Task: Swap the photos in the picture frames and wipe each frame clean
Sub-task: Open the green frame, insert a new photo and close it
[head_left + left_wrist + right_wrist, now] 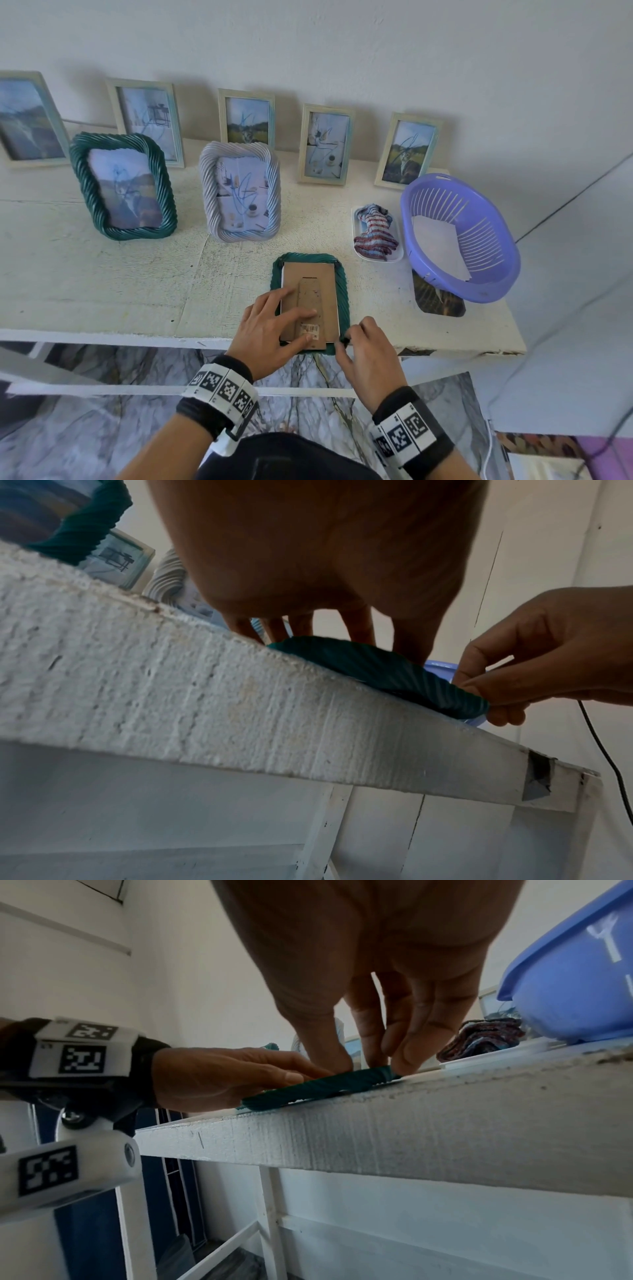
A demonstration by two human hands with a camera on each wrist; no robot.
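Observation:
A green rope-edged picture frame (343, 284) lies face down at the shelf's front edge, its brown cardboard back (310, 277) up. My left hand (274, 325) lies flat on that back, fingers straight, pressing it. My right hand (356, 337) pinches the frame's near right corner (377, 1073) with thumb and fingertips, at a small dark tab. The same green frame (377, 669) shows edge-on in the left wrist view, with the right hand (534, 664) at its corner. A striped cloth (375, 231) lies on a small white tray (394, 256) to the right.
Upright on the white shelf (102, 291) stand another green frame (123, 186), a pale rope frame (239, 192) and several slim frames along the wall. A purple basket (459, 236) with white paper sits at the right; a loose photo (438, 298) lies under it.

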